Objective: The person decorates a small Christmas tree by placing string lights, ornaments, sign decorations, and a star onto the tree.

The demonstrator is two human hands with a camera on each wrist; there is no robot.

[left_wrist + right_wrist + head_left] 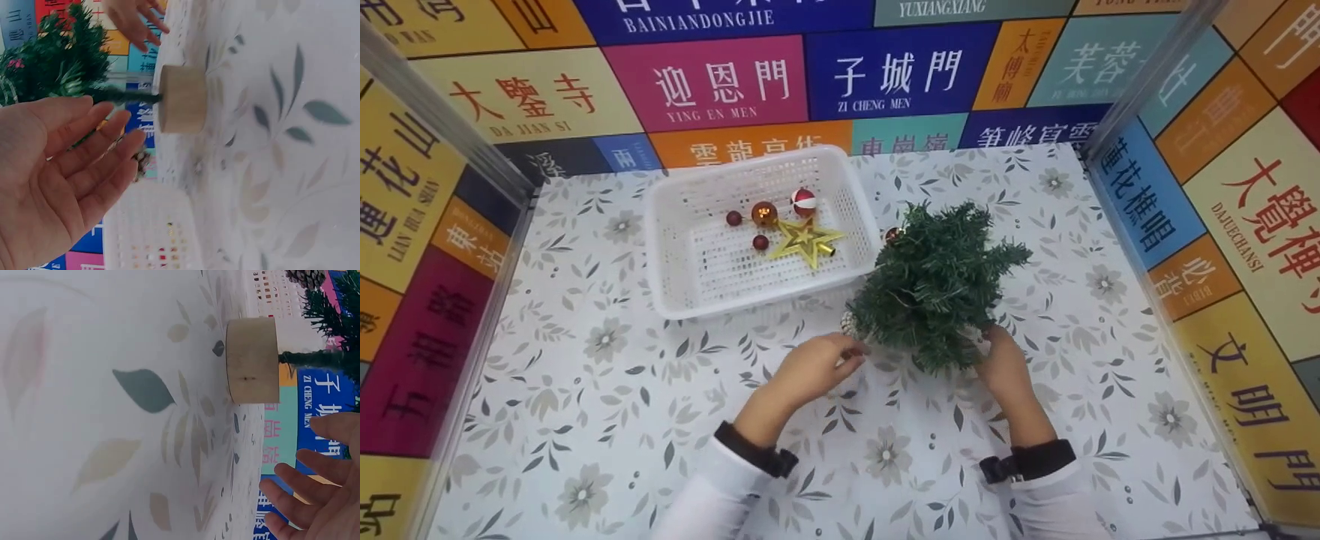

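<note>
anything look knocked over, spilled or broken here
No, nothing stands out. The small green tree stands upright on its wooden base, and the gold star and loose baubles lie inside the white basket with no visible damage.

Grey flowers and leafy sprigs run right across the white desk [885, 491]! On its far side, left of centre, sits a white perforated plastic basket [765, 295]. And to the right of it, a little nearer, the small green tree [945, 289] stands upright, its round wooden base [184, 99] flat on that pattern!
</note>
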